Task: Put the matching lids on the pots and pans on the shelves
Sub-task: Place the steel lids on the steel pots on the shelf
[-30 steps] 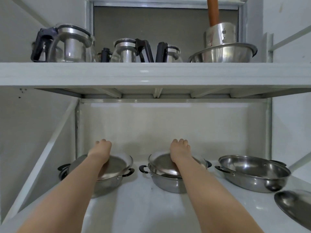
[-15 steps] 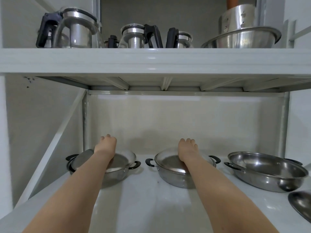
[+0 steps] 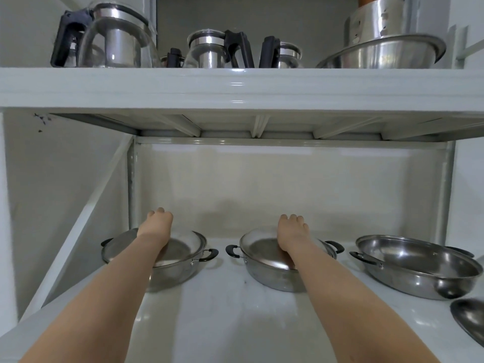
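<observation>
Three steel two-handled pans stand in a row on the lower shelf (image 3: pixel 222 310). On the left pan (image 3: pixel 167 273) lies a glass lid (image 3: pixel 188 247); my left hand (image 3: pixel 156 226) grips it from above, fingers curled down over the middle. The middle pan (image 3: pixel 272 277) carries a second glass lid (image 3: pixel 262 248), with my right hand (image 3: pixel 290 231) closed on its top. Both knobs are hidden under my hands. The right pan (image 3: pixel 416 265) is wider and has no lid on it. A steel lid (image 3: pixel 468 323) lies flat at the shelf's front right corner.
The upper shelf (image 3: pixel 235 85) holds several glass teapots (image 3: pixel 115 38) with black handles and a steel bowl (image 3: pixel 385 52) with a steel container in it. Metal uprights and a diagonal brace (image 3: pixel 86 226) frame the left side; a wall closes the back.
The view has shifted so the shelves sit further right and nearer. Both lids have settled from tilted to nearly level on their pans, with my hands still on top of them.
</observation>
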The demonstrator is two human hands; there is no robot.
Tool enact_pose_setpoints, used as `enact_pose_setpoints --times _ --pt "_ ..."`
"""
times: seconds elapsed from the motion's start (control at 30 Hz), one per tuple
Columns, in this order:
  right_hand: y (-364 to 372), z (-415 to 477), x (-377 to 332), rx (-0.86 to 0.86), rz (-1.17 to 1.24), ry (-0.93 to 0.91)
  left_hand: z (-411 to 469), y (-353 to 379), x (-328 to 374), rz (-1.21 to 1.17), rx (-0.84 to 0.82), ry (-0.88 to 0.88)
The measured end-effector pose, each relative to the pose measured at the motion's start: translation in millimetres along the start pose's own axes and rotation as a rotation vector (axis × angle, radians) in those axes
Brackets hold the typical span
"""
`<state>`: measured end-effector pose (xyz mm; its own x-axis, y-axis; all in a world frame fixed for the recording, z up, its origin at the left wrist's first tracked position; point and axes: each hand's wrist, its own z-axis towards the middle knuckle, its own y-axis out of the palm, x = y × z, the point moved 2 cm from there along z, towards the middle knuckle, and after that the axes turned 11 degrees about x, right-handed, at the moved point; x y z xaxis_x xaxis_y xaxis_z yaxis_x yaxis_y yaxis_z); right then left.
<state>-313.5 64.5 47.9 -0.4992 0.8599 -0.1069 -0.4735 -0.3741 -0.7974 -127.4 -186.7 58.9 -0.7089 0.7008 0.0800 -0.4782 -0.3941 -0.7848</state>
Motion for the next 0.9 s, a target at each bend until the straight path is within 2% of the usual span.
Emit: enact_pose_setpoints --times 0.4,0.9 --pt "-1.4 3.7 1.3 -0.015 -0.015 -0.013 0.1 3.4 -4.1 -0.044 0.015 0.015" --pt "1.3 4.1 5.6 0.003 0.009 -0.039 -2.6 0.8 -3.2 0.018 -0.030 0.037"
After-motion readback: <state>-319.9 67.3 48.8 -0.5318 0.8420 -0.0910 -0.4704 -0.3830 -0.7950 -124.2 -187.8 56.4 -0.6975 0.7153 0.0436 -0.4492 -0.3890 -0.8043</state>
